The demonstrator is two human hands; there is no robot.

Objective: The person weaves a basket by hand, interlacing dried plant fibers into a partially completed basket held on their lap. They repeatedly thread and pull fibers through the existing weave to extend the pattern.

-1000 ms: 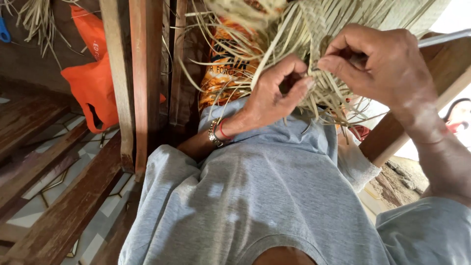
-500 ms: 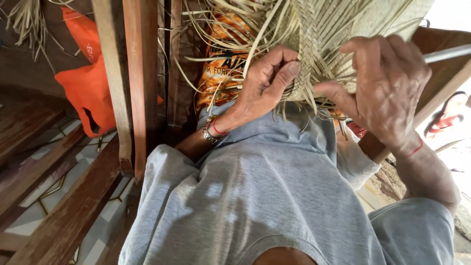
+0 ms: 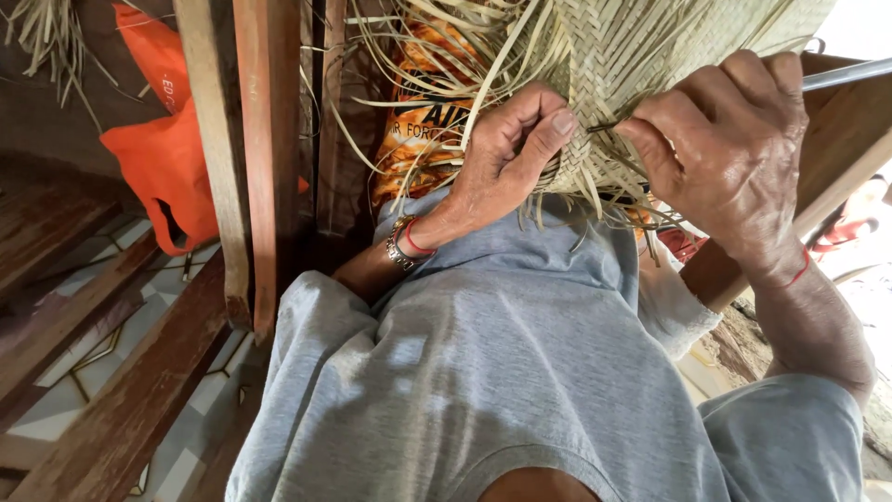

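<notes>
While the left hand point(image 3: 502, 158) is pinching the woven mat's point(image 3: 632, 56) edge, thumb over weave, the right hand point(image 3: 734, 149) is closing on a loose strip point(image 3: 604, 125) between both fingertips. Best keeping that strip taut and flat.

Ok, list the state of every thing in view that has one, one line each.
Left hand: gripping the woven edge, thumb pressed on it.
Right hand: pinching a strip at the weave's edge.
Woven mat: partly woven, loose strips hanging from its lower edge.
Orange bag: slumped beside the wooden posts.
Wooden posts: upright, bare.
Bracelet: worn on the left wrist.
</notes>
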